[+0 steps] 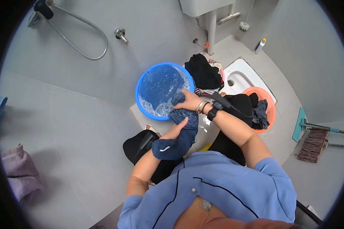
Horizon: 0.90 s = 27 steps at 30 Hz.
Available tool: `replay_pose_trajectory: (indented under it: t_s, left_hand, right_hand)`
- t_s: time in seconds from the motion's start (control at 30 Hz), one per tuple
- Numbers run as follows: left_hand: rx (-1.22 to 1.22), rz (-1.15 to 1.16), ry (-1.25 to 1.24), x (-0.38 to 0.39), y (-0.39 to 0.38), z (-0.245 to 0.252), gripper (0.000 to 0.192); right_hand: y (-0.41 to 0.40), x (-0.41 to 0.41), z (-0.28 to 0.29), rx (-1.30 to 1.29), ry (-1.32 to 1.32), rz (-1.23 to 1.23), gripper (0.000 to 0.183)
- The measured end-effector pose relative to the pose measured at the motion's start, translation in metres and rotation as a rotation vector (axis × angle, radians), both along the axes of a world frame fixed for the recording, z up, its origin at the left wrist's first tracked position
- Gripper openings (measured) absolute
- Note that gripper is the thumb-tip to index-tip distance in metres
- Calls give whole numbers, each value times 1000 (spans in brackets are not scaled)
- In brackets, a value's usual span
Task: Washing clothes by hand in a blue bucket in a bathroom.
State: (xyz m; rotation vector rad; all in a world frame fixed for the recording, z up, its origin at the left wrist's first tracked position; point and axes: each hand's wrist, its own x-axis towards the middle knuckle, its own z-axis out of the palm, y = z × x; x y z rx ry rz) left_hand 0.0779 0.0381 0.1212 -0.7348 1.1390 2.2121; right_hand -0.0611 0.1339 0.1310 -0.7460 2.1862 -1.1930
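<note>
A dark blue denim garment (186,137) is stretched between my two hands, partly over the near rim of a blue plastic basin (137,94). My right hand (189,100) grips its wet end, fingers bunched around the cloth. Lower down, my left hand (176,128) holds the same garment, thumb on top and fingers hidden beneath. A fold of it with a short white mark wraps around my left wrist. Inside the basin, soapy water (163,83) looks blue, with white foam (160,110) along its near side.
Black clothing (203,71) is heaped right of the blue basin, beside a white squat toilet (242,68). An orange basin (272,114) holds dark clothes by my right knee. A wall tap (122,36) and shower hose (103,37) are at upper left; a mop (312,146) lies far right.
</note>
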Motion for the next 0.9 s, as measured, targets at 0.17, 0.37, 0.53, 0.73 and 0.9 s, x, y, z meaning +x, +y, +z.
replay_pose_trajectory:
  t_s: [0.17,0.37,0.53,0.73,0.9]
  left_hand:
    - [5,90,132,8,-12,33,41]
    - [71,39,234,17,-12,64,41]
    - [184,-35,200,19,-6,79,41]
    - [250,-143,173,18,-3,94,44]
    - [30,-245,421,16,-5,93,61]
  right_hand:
    - [24,-18,40,-761,-824,103,69]
    - [29,-33,54,-876,-853,358,82]
    - [17,-25,62,-875,-742,536,102]
    - [16,-21,74,-757,-838,756,59]
    - [15,-18,80,-439,-617,467,29]
